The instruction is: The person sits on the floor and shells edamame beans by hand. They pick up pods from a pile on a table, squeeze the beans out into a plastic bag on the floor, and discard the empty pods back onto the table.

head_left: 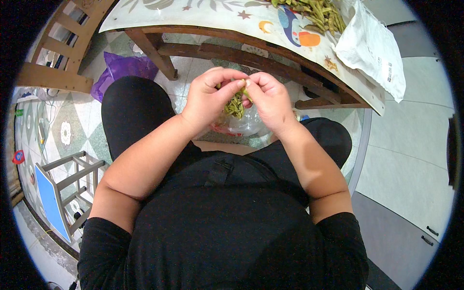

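My left hand (209,95) and my right hand (271,100) meet in front of my knees, fingers pinched together. Between their fingertips is a small green bean pod (248,91), mostly covered by the thumbs. Beneath the hands, a clear plastic bag (244,126) with some red on it holds a heap of green pods or hulls (235,107); the fingers hide part of this heap. Up on the table, a larger pile of bean pods (319,17) lies at the far right.
The wooden table (212,18), with a patterned white cover, stands just beyond my hands. A white sack (372,50) drapes over its right end. At left are a purple bag (126,67), a wooden chair (53,77) and a blue-topped stool (52,203). Pale cabinets (406,145) line the right side.
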Demonstrator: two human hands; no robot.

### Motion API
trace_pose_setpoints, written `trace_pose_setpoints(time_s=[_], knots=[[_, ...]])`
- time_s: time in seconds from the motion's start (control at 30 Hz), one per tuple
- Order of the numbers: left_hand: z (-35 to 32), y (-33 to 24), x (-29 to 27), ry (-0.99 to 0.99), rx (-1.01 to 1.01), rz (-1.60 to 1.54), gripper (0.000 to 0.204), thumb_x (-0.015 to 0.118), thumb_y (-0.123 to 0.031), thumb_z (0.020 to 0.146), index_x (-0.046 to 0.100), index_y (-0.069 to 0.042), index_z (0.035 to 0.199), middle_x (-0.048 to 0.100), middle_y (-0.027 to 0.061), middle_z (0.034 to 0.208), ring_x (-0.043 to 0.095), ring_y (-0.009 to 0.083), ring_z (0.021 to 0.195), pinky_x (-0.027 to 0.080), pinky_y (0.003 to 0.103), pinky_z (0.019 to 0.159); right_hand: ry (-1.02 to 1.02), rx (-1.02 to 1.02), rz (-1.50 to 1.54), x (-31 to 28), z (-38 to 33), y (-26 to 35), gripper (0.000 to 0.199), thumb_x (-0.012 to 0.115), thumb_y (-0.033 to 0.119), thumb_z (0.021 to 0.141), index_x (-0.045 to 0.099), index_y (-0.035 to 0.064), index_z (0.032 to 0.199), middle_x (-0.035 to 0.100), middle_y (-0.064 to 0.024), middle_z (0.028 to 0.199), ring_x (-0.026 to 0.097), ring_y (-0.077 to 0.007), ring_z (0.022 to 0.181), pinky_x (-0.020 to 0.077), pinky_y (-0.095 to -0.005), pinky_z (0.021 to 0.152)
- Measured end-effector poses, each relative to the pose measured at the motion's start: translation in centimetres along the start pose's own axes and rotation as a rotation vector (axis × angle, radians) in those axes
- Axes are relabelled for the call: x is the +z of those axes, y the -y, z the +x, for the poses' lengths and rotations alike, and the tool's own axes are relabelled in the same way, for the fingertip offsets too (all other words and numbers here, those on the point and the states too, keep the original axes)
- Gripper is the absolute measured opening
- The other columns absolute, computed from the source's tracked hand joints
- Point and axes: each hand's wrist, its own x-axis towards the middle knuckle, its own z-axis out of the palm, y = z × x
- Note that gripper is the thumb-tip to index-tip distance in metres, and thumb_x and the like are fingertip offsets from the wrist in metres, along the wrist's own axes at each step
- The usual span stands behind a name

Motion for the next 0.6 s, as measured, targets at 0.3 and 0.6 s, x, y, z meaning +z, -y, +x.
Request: trace_pose_setpoints(time_s=[0.3,0.6], knots=[[1.1,0.7,-1.2,-0.050,-0.710,-0.995,0.008,0.041,-0.018,0.082,0.042,-0.012,0.077,0.038,-0.0018,0.062,0.036,0.0104,0.054,0.027,0.022,0.046,0.015,-0.034,-0.695,-2.8,0.9,0.8,0.011,0.056,0.012,0.078,0.056,0.0013,0.080,0.055,0.0003,0.071,0.049,-0.0059,0.064,0.0403,-0.0194,0.058],[1.0,1.7,-1.0,0.042,-0.752,-0.991,0.022,0.038,-0.026,0.086,0.043,-0.011,0.070,0.045,0.0009,0.070,0.044,0.0134,0.063,0.035,0.026,0.057,-0.103,-0.322,-0.622,-4.4,0.6,5.2,0.008,0.055,0.008,0.077,0.058,0.0005,0.079,0.055,-0.0016,0.070,0.050,-0.0068,0.061,0.0403,-0.0195,0.056]])
